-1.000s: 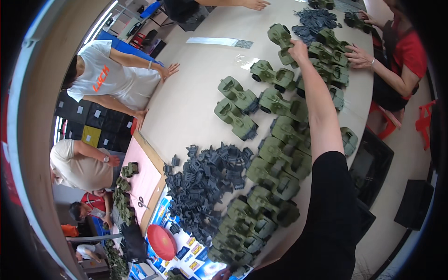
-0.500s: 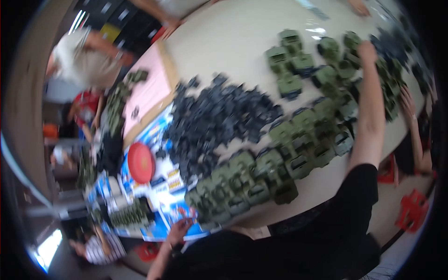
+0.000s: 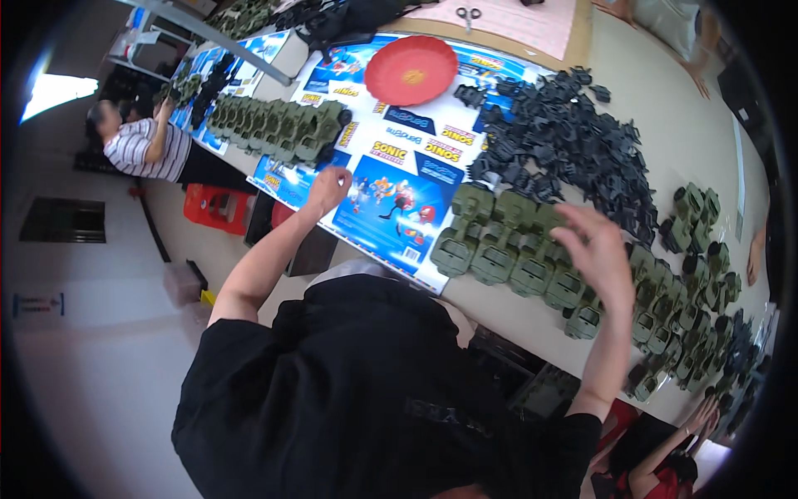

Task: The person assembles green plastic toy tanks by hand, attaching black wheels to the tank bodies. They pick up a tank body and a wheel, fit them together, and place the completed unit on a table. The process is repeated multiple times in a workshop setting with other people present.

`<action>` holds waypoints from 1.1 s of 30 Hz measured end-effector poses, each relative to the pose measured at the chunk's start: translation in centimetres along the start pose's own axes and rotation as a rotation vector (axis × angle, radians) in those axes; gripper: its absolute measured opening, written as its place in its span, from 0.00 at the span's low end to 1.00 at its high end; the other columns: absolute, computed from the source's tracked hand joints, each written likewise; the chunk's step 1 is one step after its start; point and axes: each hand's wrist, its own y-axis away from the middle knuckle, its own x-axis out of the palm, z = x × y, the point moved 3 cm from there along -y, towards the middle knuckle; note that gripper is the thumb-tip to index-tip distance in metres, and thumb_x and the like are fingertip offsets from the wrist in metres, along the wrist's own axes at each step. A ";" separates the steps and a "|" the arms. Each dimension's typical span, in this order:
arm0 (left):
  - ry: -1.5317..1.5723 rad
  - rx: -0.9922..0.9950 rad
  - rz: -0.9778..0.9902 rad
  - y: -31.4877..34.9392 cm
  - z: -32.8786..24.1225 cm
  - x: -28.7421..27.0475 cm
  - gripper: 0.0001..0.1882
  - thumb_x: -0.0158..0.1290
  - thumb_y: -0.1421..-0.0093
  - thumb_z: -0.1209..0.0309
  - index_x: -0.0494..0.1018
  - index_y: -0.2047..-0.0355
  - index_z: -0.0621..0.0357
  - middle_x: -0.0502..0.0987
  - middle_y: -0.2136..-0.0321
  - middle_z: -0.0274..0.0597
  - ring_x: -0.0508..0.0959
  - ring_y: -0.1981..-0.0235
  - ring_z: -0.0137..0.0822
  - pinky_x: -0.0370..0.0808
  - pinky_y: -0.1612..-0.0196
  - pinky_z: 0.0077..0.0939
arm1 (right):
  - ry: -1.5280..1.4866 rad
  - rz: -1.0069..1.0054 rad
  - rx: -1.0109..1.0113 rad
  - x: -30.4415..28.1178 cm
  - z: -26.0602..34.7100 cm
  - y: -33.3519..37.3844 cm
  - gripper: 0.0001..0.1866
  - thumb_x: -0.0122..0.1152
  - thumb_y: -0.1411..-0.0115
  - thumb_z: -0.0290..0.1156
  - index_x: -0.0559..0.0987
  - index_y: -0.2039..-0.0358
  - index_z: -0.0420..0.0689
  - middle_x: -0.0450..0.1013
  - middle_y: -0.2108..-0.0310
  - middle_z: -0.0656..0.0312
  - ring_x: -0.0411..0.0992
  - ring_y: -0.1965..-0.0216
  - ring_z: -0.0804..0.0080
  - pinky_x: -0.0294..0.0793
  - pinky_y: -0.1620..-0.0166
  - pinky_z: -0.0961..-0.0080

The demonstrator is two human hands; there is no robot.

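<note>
My left hand point(image 3: 328, 191) is over the near edge of a blue and white printed sheet point(image 3: 366, 220), its fingers curled in a pinch; whatever may be between them is too small to make out. Fingers and thumb apart, my right hand point(image 3: 594, 254) hovers at a long row of olive-green plastic parts shaped like small vehicle bodies point(image 3: 486, 258), partly covering some. No part shows in its grasp. Behind that row spreads a heap of small black plastic pieces point(image 3: 565, 141). A shorter row of green parts point(image 3: 274, 129) stands beyond my left hand.
A round red tray point(image 3: 411, 71) lies on the sheet, with scissors point(image 3: 468, 17) farther back. More green parts point(image 3: 698, 216) stand at the right. A person in a striped shirt point(image 3: 154, 145) works at the left, near a red stool point(image 3: 220, 208). Another person's hands point(image 3: 702, 416) show lower right.
The view has swung toward the left. My right hand has come back from the green parts at the far right to the near row. My left hand stays by the sheet's near edge.
</note>
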 end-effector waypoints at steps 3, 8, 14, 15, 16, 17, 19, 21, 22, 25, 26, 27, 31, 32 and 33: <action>-0.135 -0.074 -0.244 -5.0 3.7 -2.3 0.17 0.53 0.47 0.61 0.72 0.61 0.59 0.71 0.60 0.54 0.71 0.57 0.51 0.67 0.57 0.43 | -0.135 0.135 0.076 7.6 3.1 -1.7 0.16 0.62 0.49 0.30 0.76 0.60 0.38 0.74 0.63 0.52 0.73 0.64 0.58 0.72 0.61 0.70; -0.348 -0.264 -0.268 -11.6 7.7 -2.5 0.48 0.53 0.53 0.40 0.52 0.39 0.56 0.59 0.44 0.52 0.51 0.38 0.50 0.50 0.44 0.60 | -0.139 0.167 0.105 17.3 6.2 -4.3 0.18 0.61 0.48 0.32 0.76 0.58 0.38 0.74 0.62 0.51 0.73 0.64 0.55 0.71 0.60 0.68; -0.295 -0.101 -0.206 -14.6 7.0 -0.4 0.37 0.61 0.56 0.58 0.60 0.49 0.61 0.64 0.49 0.56 0.48 0.38 0.60 0.47 0.44 0.62 | -0.157 0.031 0.288 22.6 8.8 -7.7 0.15 0.61 0.48 0.30 0.77 0.61 0.38 0.76 0.68 0.53 0.73 0.71 0.63 0.71 0.66 0.73; -0.260 -0.021 -0.239 -14.2 7.0 -0.2 0.36 0.61 0.56 0.59 0.61 0.49 0.59 0.63 0.49 0.55 0.49 0.39 0.59 0.47 0.45 0.63 | -0.144 -0.006 0.334 22.8 8.2 -8.7 0.14 0.61 0.48 0.31 0.78 0.62 0.38 0.76 0.67 0.51 0.74 0.70 0.61 0.71 0.65 0.71; -0.228 0.056 -0.276 -13.8 6.9 -0.1 0.35 0.61 0.57 0.61 0.61 0.49 0.58 0.63 0.49 0.54 0.50 0.39 0.58 0.47 0.45 0.64 | -0.134 -0.042 0.374 22.9 7.3 -9.9 0.14 0.61 0.48 0.32 0.78 0.62 0.38 0.76 0.67 0.50 0.74 0.70 0.58 0.72 0.64 0.70; -0.118 0.074 -0.237 -13.3 5.9 -0.7 0.35 0.61 0.57 0.62 0.62 0.48 0.57 0.63 0.50 0.53 0.55 0.42 0.56 0.51 0.46 0.62 | -0.120 -0.094 0.393 23.0 5.8 -11.2 0.14 0.61 0.48 0.33 0.78 0.62 0.38 0.76 0.67 0.50 0.75 0.69 0.58 0.72 0.64 0.70; 0.191 0.160 -0.158 -12.2 5.0 -2.1 0.37 0.61 0.58 0.67 0.60 0.45 0.54 0.62 0.51 0.52 0.66 0.49 0.53 0.65 0.50 0.50 | -0.053 -0.173 0.455 22.7 2.7 -14.4 0.14 0.60 0.47 0.33 0.78 0.62 0.39 0.76 0.69 0.50 0.75 0.70 0.58 0.72 0.64 0.70; 0.397 0.183 -0.015 -11.2 4.5 -2.9 0.49 0.63 0.59 0.72 0.49 0.38 0.51 0.59 0.49 0.55 0.68 0.51 0.54 0.71 0.52 0.40 | 0.062 -0.279 0.470 22.3 -1.4 -18.5 0.14 0.59 0.47 0.34 0.78 0.62 0.39 0.76 0.69 0.51 0.75 0.68 0.57 0.71 0.63 0.69; 0.428 0.207 0.003 -11.0 4.5 -3.0 0.53 0.64 0.60 0.72 0.44 0.37 0.50 0.58 0.49 0.55 0.67 0.51 0.54 0.72 0.51 0.39 | 0.124 -0.354 0.443 22.3 -3.9 -20.6 0.15 0.59 0.47 0.33 0.77 0.61 0.40 0.76 0.68 0.51 0.74 0.66 0.56 0.71 0.61 0.67; 0.424 0.208 0.053 -11.3 4.8 -2.1 0.58 0.66 0.62 0.69 0.40 0.36 0.53 0.59 0.49 0.56 0.66 0.50 0.53 0.69 0.48 0.38 | 0.414 -0.472 0.435 21.5 -9.6 -26.8 0.14 0.57 0.48 0.30 0.77 0.59 0.43 0.73 0.62 0.51 0.69 0.57 0.54 0.68 0.53 0.64; 0.426 0.194 0.066 -11.5 4.7 -1.8 0.58 0.66 0.62 0.68 0.40 0.36 0.54 0.59 0.49 0.56 0.66 0.49 0.53 0.68 0.48 0.38 | 0.506 -0.466 0.445 21.3 -10.9 -28.5 0.15 0.57 0.48 0.30 0.77 0.59 0.44 0.71 0.60 0.51 0.68 0.55 0.54 0.67 0.52 0.63; 0.427 0.118 0.126 -11.7 5.0 -1.2 0.58 0.68 0.64 0.65 0.43 0.37 0.57 0.62 0.50 0.57 0.64 0.48 0.53 0.67 0.46 0.39 | 0.595 -0.455 0.449 21.2 -11.2 -30.0 0.15 0.57 0.48 0.29 0.77 0.58 0.45 0.70 0.58 0.51 0.66 0.53 0.54 0.66 0.50 0.63; 0.270 0.149 0.179 -12.3 5.0 -0.9 0.54 0.68 0.64 0.60 0.51 0.39 0.61 0.63 0.49 0.58 0.66 0.49 0.53 0.65 0.46 0.40 | 0.586 -0.288 0.677 21.4 -13.7 -32.2 0.13 0.63 0.51 0.35 0.81 0.63 0.48 0.68 0.54 0.51 0.64 0.50 0.52 0.66 0.49 0.60; 0.306 0.116 0.220 -12.5 4.9 -0.9 0.54 0.68 0.64 0.60 0.51 0.40 0.61 0.64 0.49 0.58 0.67 0.50 0.52 0.65 0.46 0.40 | 0.593 -0.331 0.667 21.1 -14.0 -32.0 0.12 0.64 0.52 0.36 0.82 0.66 0.49 0.69 0.57 0.51 0.66 0.52 0.54 0.68 0.50 0.62; 0.338 0.080 0.265 -12.6 4.8 -1.3 0.54 0.68 0.65 0.59 0.51 0.40 0.60 0.64 0.50 0.57 0.68 0.51 0.51 0.66 0.46 0.39 | 0.542 -0.361 0.650 21.0 -13.6 -31.6 0.12 0.65 0.53 0.37 0.82 0.67 0.49 0.70 0.59 0.51 0.68 0.54 0.54 0.69 0.52 0.63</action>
